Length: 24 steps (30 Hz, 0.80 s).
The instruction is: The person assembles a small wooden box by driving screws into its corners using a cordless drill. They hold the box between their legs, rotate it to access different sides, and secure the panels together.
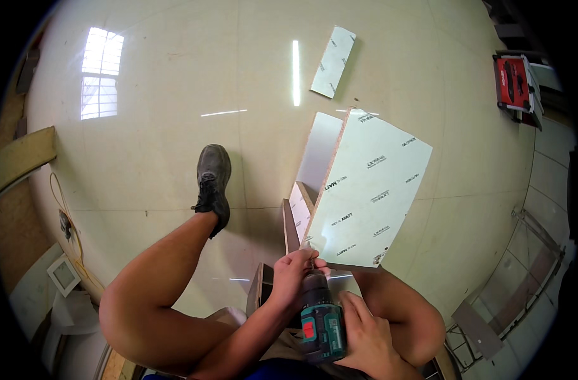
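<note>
A green and black cordless drill (323, 326) lies in my right hand (368, 332), which is wrapped round its body from the right. Its chuck points away from me, toward the near corner of a film-covered particleboard panel (377, 190). My left hand (290, 277) is closed in a pinch just ahead of the chuck, at the panel's lower left corner. Whatever sits between those fingertips is too small to make out. Narrower boards stand against the panel's left side: a grey-white one (320, 149) and a short film-covered piece (300, 210).
A loose film-covered strip (333, 62) lies farther off on the glossy tiled floor. At the far right stands a red-fronted tool case (514, 82). A yellow cord (64, 202) runs along the left. My dark shoe (213, 180) is left of the boards.
</note>
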Each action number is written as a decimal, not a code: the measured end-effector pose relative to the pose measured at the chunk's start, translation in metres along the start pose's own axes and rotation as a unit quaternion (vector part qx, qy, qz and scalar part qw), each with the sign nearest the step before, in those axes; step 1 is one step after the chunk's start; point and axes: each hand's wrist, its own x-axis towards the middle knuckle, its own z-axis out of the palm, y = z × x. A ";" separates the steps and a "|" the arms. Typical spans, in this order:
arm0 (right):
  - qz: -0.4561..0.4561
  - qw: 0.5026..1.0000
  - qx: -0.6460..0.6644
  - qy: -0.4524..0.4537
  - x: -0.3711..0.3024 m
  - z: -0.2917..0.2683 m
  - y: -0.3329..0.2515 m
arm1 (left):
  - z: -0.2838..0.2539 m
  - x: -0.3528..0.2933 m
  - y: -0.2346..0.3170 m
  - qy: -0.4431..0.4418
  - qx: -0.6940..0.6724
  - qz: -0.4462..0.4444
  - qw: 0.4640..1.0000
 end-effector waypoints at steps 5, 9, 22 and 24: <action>0.060 0.992 0.028 -0.105 0.008 -0.015 -0.016 | 0.001 -0.003 0.008 -0.019 -0.003 -0.001 1.000; 0.022 0.995 -0.009 -0.101 0.010 -0.008 -0.018 | -0.005 0.001 0.010 -0.023 -0.001 -0.023 0.999; 0.097 0.992 0.084 -0.007 0.014 -0.005 -0.046 | -0.056 0.145 0.083 0.151 0.315 0.323 0.880; 0.091 0.987 0.134 0.002 0.013 0.002 -0.042 | -0.056 0.159 0.099 0.082 0.479 0.371 0.791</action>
